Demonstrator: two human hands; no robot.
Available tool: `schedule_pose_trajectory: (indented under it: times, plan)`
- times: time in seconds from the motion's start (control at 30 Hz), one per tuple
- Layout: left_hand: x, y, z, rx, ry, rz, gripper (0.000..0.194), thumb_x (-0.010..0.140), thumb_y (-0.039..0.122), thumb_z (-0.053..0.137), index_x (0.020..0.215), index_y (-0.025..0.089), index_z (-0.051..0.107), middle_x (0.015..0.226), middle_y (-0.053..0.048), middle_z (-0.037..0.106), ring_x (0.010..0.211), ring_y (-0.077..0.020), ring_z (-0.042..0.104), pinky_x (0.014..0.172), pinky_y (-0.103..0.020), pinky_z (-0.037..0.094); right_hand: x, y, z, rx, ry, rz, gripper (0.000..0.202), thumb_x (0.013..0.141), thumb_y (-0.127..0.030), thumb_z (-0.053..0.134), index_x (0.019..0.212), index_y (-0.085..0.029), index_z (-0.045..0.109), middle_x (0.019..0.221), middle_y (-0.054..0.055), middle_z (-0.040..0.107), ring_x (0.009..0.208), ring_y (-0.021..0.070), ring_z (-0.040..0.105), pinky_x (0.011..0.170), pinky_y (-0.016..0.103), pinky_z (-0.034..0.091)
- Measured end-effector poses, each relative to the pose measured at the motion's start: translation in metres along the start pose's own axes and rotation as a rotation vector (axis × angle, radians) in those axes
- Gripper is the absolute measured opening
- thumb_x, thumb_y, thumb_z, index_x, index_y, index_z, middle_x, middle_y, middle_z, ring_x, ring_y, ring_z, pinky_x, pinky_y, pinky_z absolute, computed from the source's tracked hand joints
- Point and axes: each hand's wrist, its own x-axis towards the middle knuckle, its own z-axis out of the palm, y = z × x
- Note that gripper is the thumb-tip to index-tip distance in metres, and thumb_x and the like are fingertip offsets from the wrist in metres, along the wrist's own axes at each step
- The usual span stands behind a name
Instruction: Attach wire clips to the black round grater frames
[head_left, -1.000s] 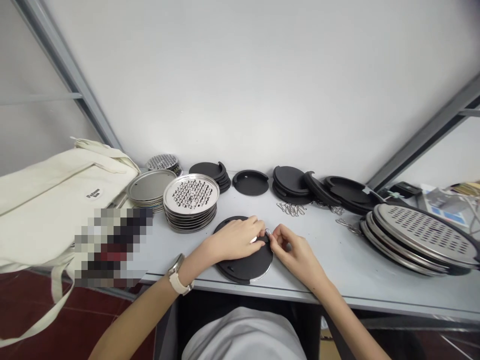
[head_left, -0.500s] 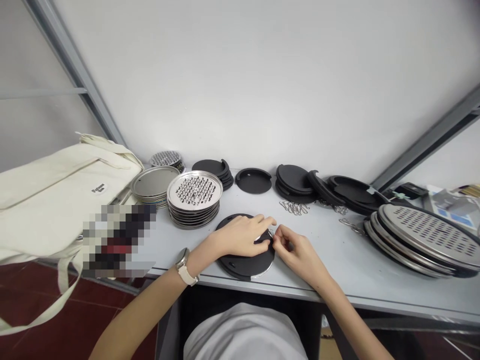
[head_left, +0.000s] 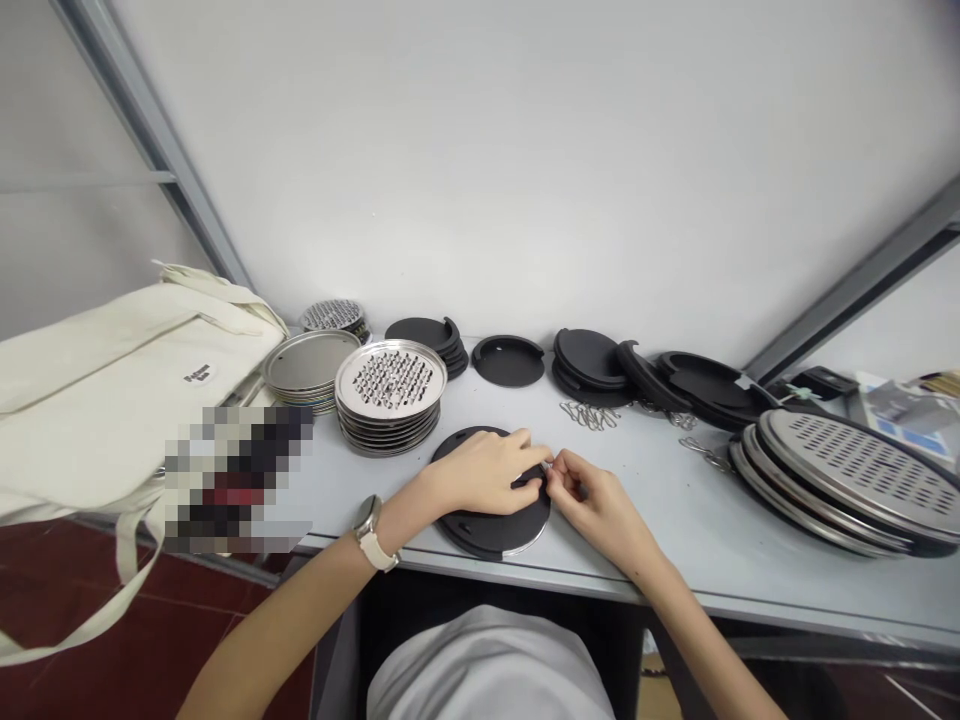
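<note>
A black round plate [head_left: 491, 535] with a shiny metal rim showing at its lower right lies flat near the table's front edge. Across its top rests my left hand [head_left: 491, 475], fingers bent, with thumb and forefinger at the plate's right side. My right hand [head_left: 596, 505] is closed in a pinch at that same side, its fingertips meeting those of the left. A small shiny wire piece is between the fingertips, mostly hidden by them now. Both palms face down.
Grater discs [head_left: 390, 380] stand stacked at left, beside plain metal discs [head_left: 311, 362]. Black round covers [head_left: 508, 362] line the wall. Wire clips [head_left: 592, 415] lie behind my right hand. Larger perforated metal discs [head_left: 870, 470] are piled at right; a cream bag [head_left: 135, 380] sits at left.
My left forefinger has come down and in toward my right fingertips, covering most of the shiny wire piece seen between them earlier. The plate has stayed in place.
</note>
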Motion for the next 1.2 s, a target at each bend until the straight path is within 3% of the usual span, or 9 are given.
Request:
schedule_pose_trajectory:
  times: [0.47,0.9,1.2]
  plan:
    - [-0.0009,-0.0029,0.0033,0.011,0.025,0.021,0.026,0.091,0.037,0.04,0.107,0.026,0.057,0.094,-0.003,0.055,0.067,-0.0174,0.06,0.066,-0.031,0.046,0.0008,-0.002,-0.0005,-0.016,-0.023,0.0,0.025,0.09,-0.032,0.042,0.067,-0.022,0.036,0.057,-0.006,0.036,0.053,0.0111,0.034,0.051,0.023,0.03]
    - [-0.0001,-0.0039,0.0042,0.023,0.014,0.043,0.031,0.091,0.035,0.041,0.117,0.026,0.055,0.097,-0.003,0.055,0.071,-0.0185,0.061,0.068,-0.032,0.047,0.0009,-0.0016,-0.0011,-0.042,-0.043,-0.022,0.025,0.092,-0.03,0.039,0.069,-0.022,0.036,0.056,-0.007,0.035,0.051,0.0106,0.033,0.05,0.023,0.029]
    - [0.0001,-0.0019,0.0033,0.056,0.012,0.038,0.028,0.091,0.035,0.039,0.105,0.02,0.058,0.097,-0.006,0.056,0.069,-0.0191,0.062,0.064,-0.033,0.047,0.0012,0.0006,-0.0004,-0.087,-0.063,-0.013,0.027,0.095,-0.033,0.036,0.071,-0.022,0.036,0.057,-0.007,0.036,0.051,0.0111,0.035,0.051,0.023,0.029]
